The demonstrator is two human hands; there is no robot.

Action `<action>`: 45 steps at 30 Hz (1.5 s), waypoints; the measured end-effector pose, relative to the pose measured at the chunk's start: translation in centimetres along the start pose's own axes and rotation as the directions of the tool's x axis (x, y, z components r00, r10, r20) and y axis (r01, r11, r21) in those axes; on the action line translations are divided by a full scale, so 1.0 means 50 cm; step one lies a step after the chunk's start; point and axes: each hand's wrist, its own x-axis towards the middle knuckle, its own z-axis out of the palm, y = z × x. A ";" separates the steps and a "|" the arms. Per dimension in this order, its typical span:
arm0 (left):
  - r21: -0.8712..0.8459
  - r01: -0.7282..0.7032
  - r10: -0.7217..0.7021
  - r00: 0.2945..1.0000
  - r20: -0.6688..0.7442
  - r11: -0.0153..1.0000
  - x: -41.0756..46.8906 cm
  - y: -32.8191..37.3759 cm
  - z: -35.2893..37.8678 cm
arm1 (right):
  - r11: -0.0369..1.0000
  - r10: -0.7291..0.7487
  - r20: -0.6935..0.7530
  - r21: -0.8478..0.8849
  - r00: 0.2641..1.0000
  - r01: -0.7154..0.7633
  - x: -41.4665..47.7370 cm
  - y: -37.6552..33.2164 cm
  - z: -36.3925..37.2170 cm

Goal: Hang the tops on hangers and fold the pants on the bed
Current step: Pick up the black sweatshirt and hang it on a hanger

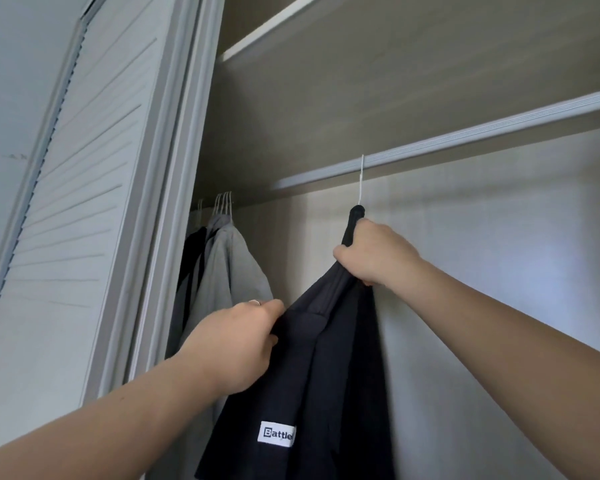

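Note:
A dark navy top (312, 382) with a small white label hangs on a white hanger (361, 181) whose hook sits over the pale closet rail (465, 136). My right hand (374, 252) grips the top's shoulder just under the hook. My left hand (239, 344) pinches the fabric at the other shoulder, lower and to the left. Most of the hanger is hidden inside the top.
Several grey and dark tops (219, 278) hang on white hangers at the rail's far left end. A louvred closet door (66, 220) stands at the left. A shelf (274, 26) runs above the rail. The closet's back wall (499, 271) is behind the top.

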 end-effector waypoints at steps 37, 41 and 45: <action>0.298 0.317 -0.380 0.906 0.185 0.901 0.096 -0.075 0.078 | 0.867 -0.249 0.202 0.482 0.947 0.125 0.242 -0.206 0.383; 0.285 0.365 -0.435 0.867 0.241 0.886 0.078 -0.095 0.083 | 0.844 -0.279 0.185 0.515 0.942 0.149 0.218 -0.197 0.411; 0.318 0.333 -0.413 0.880 0.234 0.888 0.059 -0.099 0.077 | 0.790 -0.354 0.195 0.585 0.915 0.181 0.183 -0.170 0.396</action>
